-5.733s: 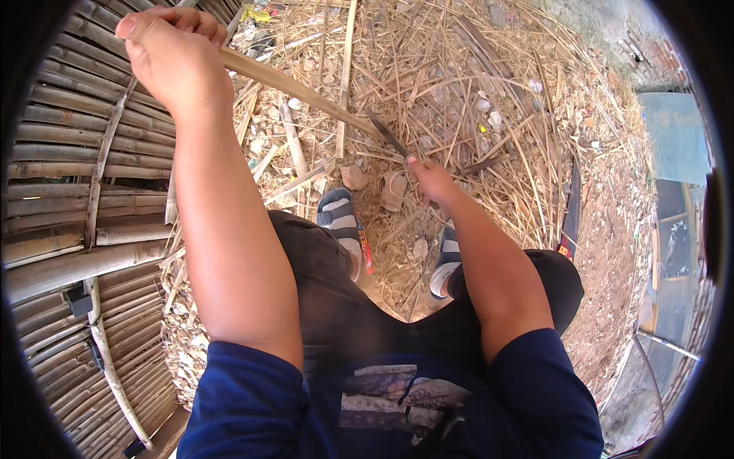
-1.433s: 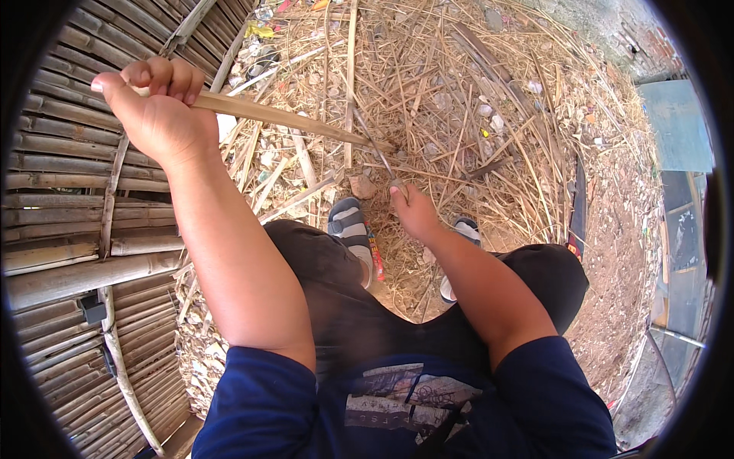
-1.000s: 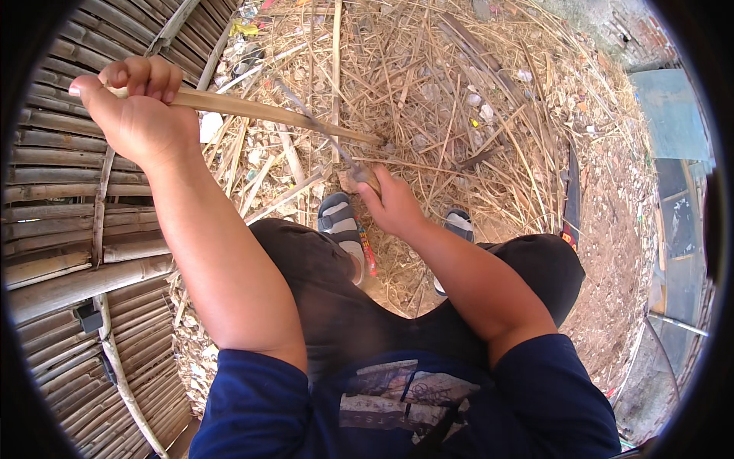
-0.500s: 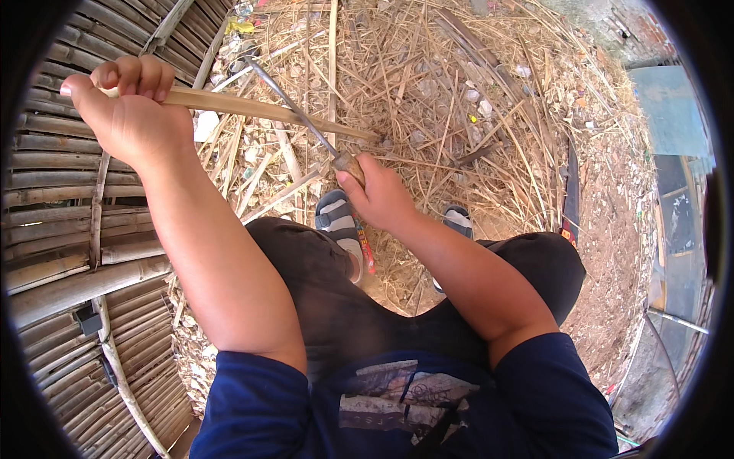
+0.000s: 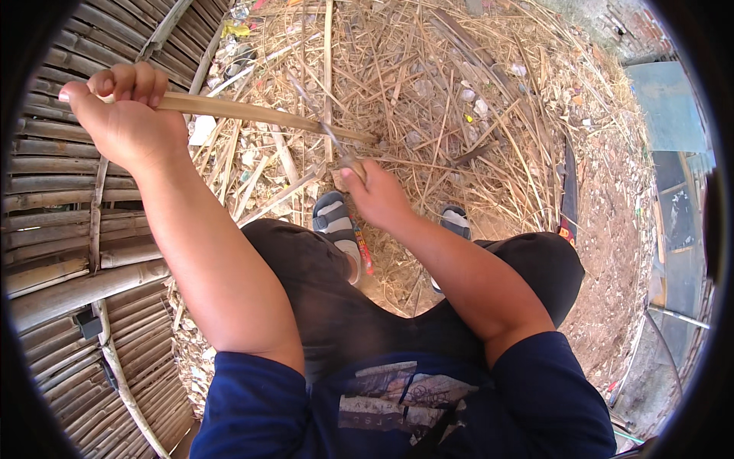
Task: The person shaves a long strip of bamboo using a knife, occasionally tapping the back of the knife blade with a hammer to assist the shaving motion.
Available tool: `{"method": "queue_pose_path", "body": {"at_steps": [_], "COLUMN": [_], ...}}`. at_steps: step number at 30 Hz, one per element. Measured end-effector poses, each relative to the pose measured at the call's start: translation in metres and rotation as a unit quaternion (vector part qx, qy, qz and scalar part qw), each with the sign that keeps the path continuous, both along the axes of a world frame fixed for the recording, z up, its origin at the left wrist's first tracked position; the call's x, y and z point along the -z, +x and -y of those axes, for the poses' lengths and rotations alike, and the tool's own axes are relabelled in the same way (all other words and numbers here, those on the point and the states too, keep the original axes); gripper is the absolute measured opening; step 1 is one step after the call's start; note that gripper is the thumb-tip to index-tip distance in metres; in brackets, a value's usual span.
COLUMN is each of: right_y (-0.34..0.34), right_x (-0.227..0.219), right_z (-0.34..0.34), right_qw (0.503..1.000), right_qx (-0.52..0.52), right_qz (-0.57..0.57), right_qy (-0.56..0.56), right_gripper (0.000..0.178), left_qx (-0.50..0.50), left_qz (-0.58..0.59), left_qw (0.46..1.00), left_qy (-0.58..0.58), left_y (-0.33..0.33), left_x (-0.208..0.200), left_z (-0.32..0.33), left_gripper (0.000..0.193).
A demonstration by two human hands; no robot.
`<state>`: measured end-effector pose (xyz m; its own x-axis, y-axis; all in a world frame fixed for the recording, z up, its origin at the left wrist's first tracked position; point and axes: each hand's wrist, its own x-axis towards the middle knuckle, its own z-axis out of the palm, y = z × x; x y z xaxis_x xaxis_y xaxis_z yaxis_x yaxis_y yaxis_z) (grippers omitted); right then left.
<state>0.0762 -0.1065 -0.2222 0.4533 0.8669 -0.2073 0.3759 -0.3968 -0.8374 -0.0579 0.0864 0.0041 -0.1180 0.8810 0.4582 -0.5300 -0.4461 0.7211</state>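
My left hand (image 5: 134,122), raised at the upper left, is closed around one end of a long pale bamboo strip (image 5: 237,109). The strip slopes down to the right, its far end over the littered ground. My right hand (image 5: 376,193) is wrapped round the short handle of a long-bladed knife (image 5: 332,139), in front of my left foot. The narrow metal blade points up and left, crossing the strip near its far end. Past the crossing the blade is blurred; whether its edge touches the strip I cannot tell.
Bamboo splints and shavings (image 5: 413,99) cover the ground, mixed with scraps of litter. A bamboo slat wall (image 5: 76,183) stands close on the left. My sandalled feet (image 5: 334,214) are below the knife. A bluish panel (image 5: 665,107) is at the right edge.
The knife has swung slightly, its far blade now blurred and lower against the strip. My right hand has shifted a little; my left hand keeps its hold on the bamboo strip.
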Motion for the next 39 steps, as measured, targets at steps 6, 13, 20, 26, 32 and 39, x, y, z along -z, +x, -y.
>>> {"method": "queue_pose_path", "body": {"at_steps": [6, 13, 20, 26, 32, 39], "right_y": [0.000, 0.019, -0.007, 0.025, 0.007, -0.017], "right_x": [0.095, 0.083, -0.005, 0.112, 0.078, 0.020], "right_z": [0.027, 0.017, -0.002, 0.041, 0.021, -0.001], "right_qw": [0.992, 0.988, 0.998, 0.974, 0.987, 0.995], "right_qx": [0.070, 0.092, -0.041, 0.114, 0.118, -0.021], "right_qz": [0.101, 0.004, -0.029, 0.030, 0.007, -0.038], "right_qy": [0.037, -0.127, 0.035, -0.196, -0.111, 0.086], "right_gripper": [0.052, 0.060, 0.050, 0.060, 0.061, 0.049], "left_qx": [-0.004, -0.009, -0.026, -0.031, -0.019, -0.044], "left_qz": [-0.008, -0.008, -0.010, -0.012, -0.004, -0.024], "left_qw": [1.000, 1.000, 0.999, 0.999, 1.000, 0.998], "left_qy": [-0.004, -0.009, -0.019, -0.026, -0.011, -0.023], "left_y": [0.005, -0.002, -0.003, -0.005, -0.002, -0.007], "left_x": [-0.006, -0.001, -0.002, -0.002, -0.001, 0.000], "left_z": [0.006, -0.002, 0.001, 0.000, -0.006, -0.005], "left_gripper": [0.045, 0.046, 0.045, 0.045, 0.044, 0.045]}}
